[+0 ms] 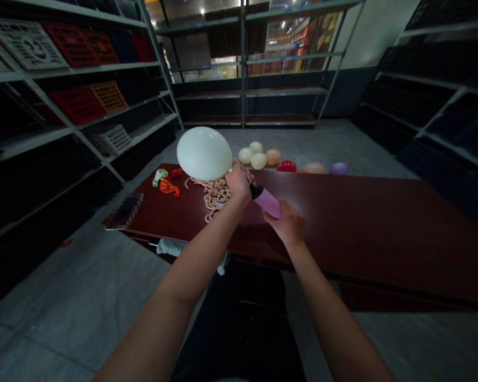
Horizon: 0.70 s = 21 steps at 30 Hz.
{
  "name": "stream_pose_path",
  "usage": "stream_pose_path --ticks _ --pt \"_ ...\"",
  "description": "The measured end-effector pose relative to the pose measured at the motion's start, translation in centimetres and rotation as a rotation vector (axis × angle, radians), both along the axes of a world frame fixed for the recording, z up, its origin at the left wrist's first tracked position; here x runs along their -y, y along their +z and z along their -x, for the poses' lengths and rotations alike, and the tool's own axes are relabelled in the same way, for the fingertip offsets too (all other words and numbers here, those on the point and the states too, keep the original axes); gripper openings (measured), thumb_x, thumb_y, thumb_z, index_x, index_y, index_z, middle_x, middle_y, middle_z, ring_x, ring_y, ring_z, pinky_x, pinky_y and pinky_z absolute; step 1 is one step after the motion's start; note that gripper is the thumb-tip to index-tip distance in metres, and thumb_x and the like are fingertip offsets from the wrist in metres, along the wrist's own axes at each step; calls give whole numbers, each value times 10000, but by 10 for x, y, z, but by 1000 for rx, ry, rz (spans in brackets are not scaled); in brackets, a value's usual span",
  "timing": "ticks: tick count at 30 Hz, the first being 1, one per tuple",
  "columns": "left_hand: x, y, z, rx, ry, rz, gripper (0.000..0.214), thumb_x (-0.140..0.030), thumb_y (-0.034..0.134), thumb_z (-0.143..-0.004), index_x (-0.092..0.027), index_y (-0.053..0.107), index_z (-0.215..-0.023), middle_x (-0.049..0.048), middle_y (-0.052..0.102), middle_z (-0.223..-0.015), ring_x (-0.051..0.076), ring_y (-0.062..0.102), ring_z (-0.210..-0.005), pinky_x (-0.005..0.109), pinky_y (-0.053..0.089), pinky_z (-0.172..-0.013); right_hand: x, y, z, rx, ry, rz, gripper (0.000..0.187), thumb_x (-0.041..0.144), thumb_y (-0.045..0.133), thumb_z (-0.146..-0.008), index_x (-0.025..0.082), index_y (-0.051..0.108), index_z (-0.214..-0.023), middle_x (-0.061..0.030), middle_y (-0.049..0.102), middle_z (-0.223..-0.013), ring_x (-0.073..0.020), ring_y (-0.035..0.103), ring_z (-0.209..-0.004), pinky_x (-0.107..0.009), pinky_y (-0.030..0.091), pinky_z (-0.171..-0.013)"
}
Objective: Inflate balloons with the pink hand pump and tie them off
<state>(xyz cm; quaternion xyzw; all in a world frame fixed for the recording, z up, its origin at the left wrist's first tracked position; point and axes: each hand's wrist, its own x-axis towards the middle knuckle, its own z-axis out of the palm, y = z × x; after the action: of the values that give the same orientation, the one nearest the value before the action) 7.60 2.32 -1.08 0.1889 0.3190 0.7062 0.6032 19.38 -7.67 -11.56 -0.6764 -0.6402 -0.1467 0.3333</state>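
Note:
My left hand [238,183] is closed around the neck of a pale green inflated balloon [204,153], holding it at the black nozzle of a pink hand pump [266,201]. My right hand [289,223] grips the pump's lower end. Both hands hover just above the dark red table [362,223], near its front edge. Under the balloon lies a heap of tan rubber bands or strings [215,193]. Uninflated balloons [167,183] in green, orange and red lie to the left of it on the table.
Several inflated balloons [258,157] lie on the floor beyond the table, with red [287,166], peach and purple [338,168] ones further right. A blurred dark object [124,211] sits at the table's left corner. Metal shelving with crates [77,103] lines the left wall, further shelving lines the back and right.

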Motion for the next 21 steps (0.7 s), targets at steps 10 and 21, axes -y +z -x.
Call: stream_pose_path --ticks 10,21 --pt "15 -15 53 117 105 -41 444 -202 420 -993 -209 309 -564 -56 304 -420 81 288 -303 221 247 -356 4 3 8 138 171 66 347 518 644 -869 208 654 -1025 -53 751 -897 -201 679 -754 -291 304 -591" --pt "30 15 155 137 297 85 464 -244 433 -994 -206 235 -576 -74 245 -438 70 252 -332 217 221 -389 9 4 11 274 265 120 391 536 619 -878 209 667 -1088 -60 754 -941 -202 688 -790 -290 372 -621"
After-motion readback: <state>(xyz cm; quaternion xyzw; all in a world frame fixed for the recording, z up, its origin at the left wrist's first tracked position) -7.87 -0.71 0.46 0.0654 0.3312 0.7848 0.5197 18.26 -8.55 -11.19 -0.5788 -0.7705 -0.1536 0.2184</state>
